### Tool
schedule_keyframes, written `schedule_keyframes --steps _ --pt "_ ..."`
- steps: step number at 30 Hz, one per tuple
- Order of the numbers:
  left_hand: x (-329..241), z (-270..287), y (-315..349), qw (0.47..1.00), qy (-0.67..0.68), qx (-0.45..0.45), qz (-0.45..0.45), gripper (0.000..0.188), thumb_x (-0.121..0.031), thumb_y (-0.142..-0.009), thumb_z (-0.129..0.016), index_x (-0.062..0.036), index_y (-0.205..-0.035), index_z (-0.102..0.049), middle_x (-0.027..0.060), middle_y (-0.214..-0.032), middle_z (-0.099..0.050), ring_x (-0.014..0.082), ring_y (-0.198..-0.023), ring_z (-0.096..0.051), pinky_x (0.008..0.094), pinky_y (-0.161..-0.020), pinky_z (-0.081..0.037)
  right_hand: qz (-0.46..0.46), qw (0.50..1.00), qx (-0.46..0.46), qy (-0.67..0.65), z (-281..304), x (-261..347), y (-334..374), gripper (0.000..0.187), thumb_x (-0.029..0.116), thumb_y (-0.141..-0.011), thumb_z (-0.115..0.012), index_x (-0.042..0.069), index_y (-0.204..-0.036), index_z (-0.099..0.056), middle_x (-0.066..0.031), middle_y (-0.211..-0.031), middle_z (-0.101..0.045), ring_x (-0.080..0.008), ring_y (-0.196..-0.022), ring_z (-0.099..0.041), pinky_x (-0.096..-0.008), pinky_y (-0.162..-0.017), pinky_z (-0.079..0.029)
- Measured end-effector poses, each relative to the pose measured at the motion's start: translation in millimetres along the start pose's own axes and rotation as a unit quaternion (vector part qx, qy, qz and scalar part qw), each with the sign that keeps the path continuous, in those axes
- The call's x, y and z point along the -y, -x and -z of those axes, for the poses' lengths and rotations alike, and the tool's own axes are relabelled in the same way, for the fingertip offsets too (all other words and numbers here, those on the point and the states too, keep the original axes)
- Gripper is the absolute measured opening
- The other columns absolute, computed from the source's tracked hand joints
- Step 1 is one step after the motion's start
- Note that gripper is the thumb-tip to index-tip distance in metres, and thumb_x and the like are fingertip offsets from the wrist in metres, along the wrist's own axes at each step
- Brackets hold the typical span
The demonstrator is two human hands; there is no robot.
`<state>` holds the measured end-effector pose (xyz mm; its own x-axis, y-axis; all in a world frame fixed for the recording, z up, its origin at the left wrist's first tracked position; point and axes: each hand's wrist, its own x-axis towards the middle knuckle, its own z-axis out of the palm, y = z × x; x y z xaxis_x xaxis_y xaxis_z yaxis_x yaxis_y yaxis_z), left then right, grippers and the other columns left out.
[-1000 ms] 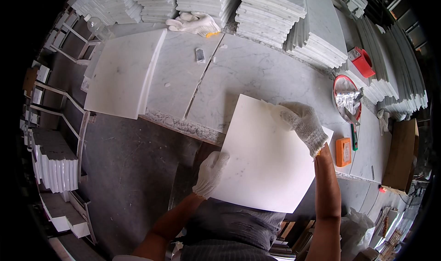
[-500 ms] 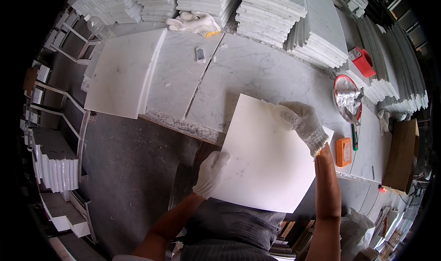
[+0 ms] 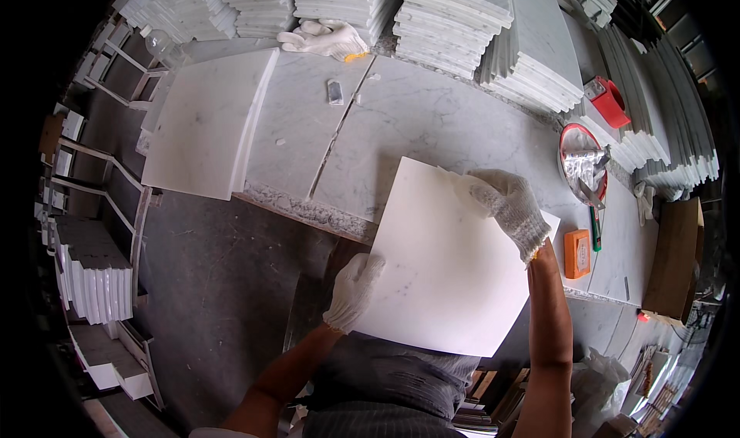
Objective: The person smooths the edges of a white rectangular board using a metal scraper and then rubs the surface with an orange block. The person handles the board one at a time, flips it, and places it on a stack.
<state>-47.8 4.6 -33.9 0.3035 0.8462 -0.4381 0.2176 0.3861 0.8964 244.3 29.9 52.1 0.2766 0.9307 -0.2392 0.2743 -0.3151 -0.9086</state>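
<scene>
A white marble tile (image 3: 447, 261) with faint grey specks is tilted in front of my body, its far part over the bench. My left hand (image 3: 354, 292), in a white knit glove, is closed on the tile's left edge. At the far right edge, my gloved right hand (image 3: 505, 205) is closed on the tile, with its fingertips over the upper face. A pale patch lies by those fingertips; whether it is a separate thing I cannot make out. The undersides of both grips are hidden.
The marble-topped bench (image 3: 432, 114) carries tile stacks (image 3: 447, 30) along its back. Flat tiles (image 3: 208, 122) lie at left, spare gloves (image 3: 324, 39) behind. To the right are a red-rimmed bowl (image 3: 566, 141), an orange box (image 3: 576, 255), a green-handled tool (image 3: 595, 230) and a cardboard box (image 3: 674, 261).
</scene>
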Motion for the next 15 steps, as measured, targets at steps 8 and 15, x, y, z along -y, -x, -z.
schedule_keyframes --steps 8,15 --pt "-2.3 -0.3 0.6 1.000 0.003 0.002 0.002 0.029 -0.028 -0.099 -0.057 0.0009 -0.099 -0.061 0.0003 -0.082 -0.058 0.0068 -0.078 -0.049 0.0255 -0.072 -0.044 0.001 1.000 0.005 0.012 0.6 4.2 0.3 0.036 0.023 -0.089 -0.070 -0.003 -0.113 -0.067 -0.0090 -0.093 -0.072 -0.0113 -0.081 -0.062 -0.0271 -0.075 -0.050" --pt "-6.9 -2.1 0.2 0.999 -0.022 -0.004 0.035 0.028 -0.027 -0.099 -0.056 0.0012 -0.100 -0.061 0.0013 -0.083 -0.058 0.0085 -0.080 -0.050 0.0271 -0.075 -0.045 0.005 0.996 -0.003 -0.093 10.1 -0.7 7.3 0.050 0.025 -0.090 -0.069 -0.002 -0.130 -0.056 -0.0085 -0.109 -0.066 -0.0129 -0.089 -0.061 -0.0285 -0.078 -0.051"
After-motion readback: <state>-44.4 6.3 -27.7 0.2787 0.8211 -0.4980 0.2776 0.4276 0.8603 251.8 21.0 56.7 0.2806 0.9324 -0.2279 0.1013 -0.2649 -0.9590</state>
